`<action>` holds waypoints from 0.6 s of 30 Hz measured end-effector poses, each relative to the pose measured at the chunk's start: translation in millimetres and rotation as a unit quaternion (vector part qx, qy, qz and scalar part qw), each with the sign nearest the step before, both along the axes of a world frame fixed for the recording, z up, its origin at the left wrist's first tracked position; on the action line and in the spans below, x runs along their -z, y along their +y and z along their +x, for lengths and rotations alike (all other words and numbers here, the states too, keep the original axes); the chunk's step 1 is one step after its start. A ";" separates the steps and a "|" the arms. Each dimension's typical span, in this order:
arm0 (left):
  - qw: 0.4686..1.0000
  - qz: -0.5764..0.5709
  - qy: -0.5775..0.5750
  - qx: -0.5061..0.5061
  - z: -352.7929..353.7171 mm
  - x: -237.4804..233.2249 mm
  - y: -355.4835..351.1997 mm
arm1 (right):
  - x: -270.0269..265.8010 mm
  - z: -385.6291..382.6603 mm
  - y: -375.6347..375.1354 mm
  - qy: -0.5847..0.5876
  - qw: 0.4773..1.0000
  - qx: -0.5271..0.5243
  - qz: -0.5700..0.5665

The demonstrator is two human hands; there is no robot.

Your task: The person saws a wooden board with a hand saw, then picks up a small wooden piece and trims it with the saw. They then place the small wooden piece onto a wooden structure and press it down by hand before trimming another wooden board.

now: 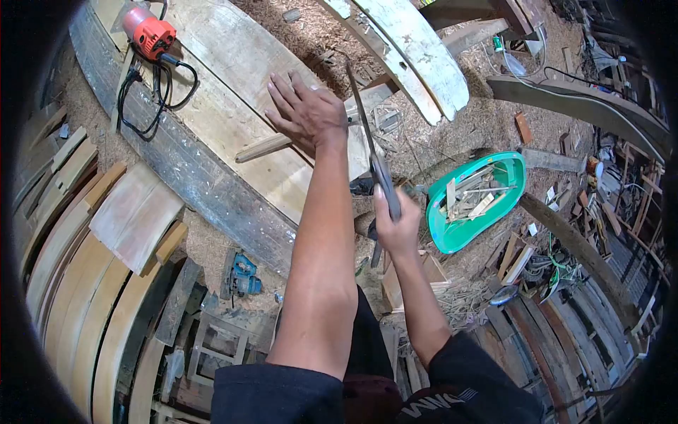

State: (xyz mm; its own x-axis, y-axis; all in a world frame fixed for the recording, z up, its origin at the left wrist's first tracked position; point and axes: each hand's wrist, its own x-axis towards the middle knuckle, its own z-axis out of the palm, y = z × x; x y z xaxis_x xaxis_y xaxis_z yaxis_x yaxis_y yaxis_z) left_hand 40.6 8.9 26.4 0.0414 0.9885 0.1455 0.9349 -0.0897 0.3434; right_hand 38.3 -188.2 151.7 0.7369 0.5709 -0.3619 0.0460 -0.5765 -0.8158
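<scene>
My left hand (309,113) lies with its fingers spread over a narrow wooden strip (265,148), pressing it on the wide plank bench (219,92). My right hand (397,225) is wrapped round the handle of a handsaw (376,159). The saw's blade points up and away, seen nearly edge-on, just right of my left hand. It crosses near the strip's right end; whether its teeth touch the wood I cannot tell. Part of the strip is hidden under my left hand.
A red power tool (152,35) with a black cord rests on the bench's upper left. A green tub (439,237) of wood scraps stands right of my right hand. A blue power tool (245,274) is on the floor at lower left. Stacked boards (85,283) lie left.
</scene>
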 end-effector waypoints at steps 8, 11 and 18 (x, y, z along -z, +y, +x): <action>1.000 0.010 0.023 -0.005 3.0 -6.3 1.9 | -10.4 -6.5 -1.8 -0.009 0.999 -0.002 -0.034; 1.000 0.012 0.016 -0.006 3.9 -6.4 1.6 | -9.2 -6.4 1.3 0.002 1.000 0.020 -0.011; 1.000 0.012 -0.004 0.003 2.6 -3.3 1.1 | -0.2 -18.5 -11.0 -0.026 0.999 0.005 -0.017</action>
State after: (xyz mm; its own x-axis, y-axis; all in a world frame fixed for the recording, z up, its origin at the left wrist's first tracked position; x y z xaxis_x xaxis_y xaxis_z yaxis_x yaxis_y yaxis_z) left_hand 43.2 9.9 29.7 0.0458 0.9843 0.1703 0.9319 -0.1035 0.3477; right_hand 19.8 -199.1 151.9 0.7615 0.5510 -0.3414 0.0819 -0.6042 -0.7926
